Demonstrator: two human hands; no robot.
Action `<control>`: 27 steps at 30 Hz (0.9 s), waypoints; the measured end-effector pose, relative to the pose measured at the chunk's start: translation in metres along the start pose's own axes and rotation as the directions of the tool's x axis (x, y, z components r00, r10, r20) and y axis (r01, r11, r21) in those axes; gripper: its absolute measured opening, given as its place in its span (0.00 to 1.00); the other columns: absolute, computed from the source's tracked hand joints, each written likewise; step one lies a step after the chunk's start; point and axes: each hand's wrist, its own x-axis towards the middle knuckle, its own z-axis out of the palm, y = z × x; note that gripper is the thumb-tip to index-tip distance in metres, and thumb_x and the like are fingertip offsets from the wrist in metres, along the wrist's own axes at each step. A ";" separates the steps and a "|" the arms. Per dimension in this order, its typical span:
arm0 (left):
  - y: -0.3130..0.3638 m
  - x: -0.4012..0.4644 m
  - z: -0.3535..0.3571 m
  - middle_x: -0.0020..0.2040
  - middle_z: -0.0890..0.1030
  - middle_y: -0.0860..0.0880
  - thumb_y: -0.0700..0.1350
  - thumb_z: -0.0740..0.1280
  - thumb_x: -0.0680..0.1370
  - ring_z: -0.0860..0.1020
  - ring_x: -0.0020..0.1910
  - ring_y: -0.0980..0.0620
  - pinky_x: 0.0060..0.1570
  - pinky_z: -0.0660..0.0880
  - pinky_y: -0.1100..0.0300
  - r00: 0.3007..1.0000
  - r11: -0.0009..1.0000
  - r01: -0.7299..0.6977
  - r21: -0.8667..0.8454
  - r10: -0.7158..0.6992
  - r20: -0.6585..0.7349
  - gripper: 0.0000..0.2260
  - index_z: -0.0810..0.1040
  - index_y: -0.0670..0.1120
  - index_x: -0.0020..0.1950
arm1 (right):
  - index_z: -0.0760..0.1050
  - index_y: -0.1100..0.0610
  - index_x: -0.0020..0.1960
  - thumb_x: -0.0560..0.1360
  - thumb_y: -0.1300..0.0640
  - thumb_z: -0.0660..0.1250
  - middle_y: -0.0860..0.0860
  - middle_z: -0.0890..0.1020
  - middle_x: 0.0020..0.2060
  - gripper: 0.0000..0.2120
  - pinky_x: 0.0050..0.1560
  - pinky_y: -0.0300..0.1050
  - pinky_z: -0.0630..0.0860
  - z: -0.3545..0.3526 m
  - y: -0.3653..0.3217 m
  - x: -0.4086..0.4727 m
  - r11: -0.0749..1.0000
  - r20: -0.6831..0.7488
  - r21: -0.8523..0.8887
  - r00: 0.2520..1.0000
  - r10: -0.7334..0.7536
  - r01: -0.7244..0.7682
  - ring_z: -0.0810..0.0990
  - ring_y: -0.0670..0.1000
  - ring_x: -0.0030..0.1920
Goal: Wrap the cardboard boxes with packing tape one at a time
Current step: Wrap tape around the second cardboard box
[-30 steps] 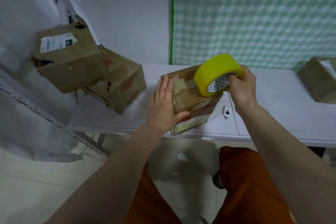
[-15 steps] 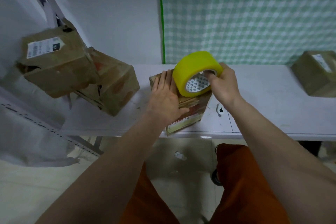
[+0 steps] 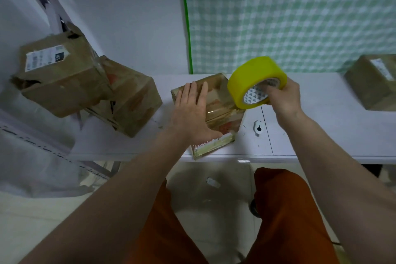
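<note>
Partly hidden box [image 3: 216, 118] under left hand [image 3: 194, 113], right hand [image 3: 282, 97] gripping tape roll [image 3: 252, 77]

Single view only, worn at head height. Scene looked down on, forward and steeply downward, wide-angle. White table [image 3: 321, 113] seen close ahead, wall behind it; both forearms and lap caught at bottom edge. No second view.
</note>
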 end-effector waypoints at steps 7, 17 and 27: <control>0.022 0.022 0.010 0.79 0.43 0.39 0.74 0.64 0.67 0.42 0.78 0.40 0.75 0.41 0.40 0.999 0.997 0.014 0.078 -0.010 -0.042 0.54 0.40 0.49 0.79 | 0.77 0.59 0.49 0.73 0.70 0.65 0.56 0.81 0.43 0.09 0.40 0.51 0.82 0.004 0.004 0.002 0.992 0.030 0.103 0.997 0.068 -0.071 0.82 0.53 0.43; 0.016 0.021 0.018 0.79 0.43 0.41 0.73 0.64 0.68 0.42 0.78 0.41 0.74 0.42 0.39 0.997 0.997 0.015 0.079 -0.009 -0.071 0.52 0.40 0.49 0.79 | 0.79 0.56 0.53 0.71 0.73 0.58 0.53 0.81 0.47 0.20 0.53 0.54 0.78 -0.034 0.016 0.038 0.984 -0.082 -0.173 0.995 -0.047 0.032 0.79 0.54 0.49; 0.008 0.023 0.012 0.78 0.37 0.39 0.71 0.70 0.63 0.36 0.77 0.39 0.73 0.38 0.43 0.997 0.994 0.071 -0.087 -0.074 -0.030 0.58 0.41 0.49 0.79 | 0.77 0.64 0.55 0.73 0.70 0.67 0.60 0.80 0.47 0.11 0.46 0.59 0.79 -0.007 0.072 0.029 0.945 0.004 0.105 0.950 0.311 -0.310 0.81 0.63 0.50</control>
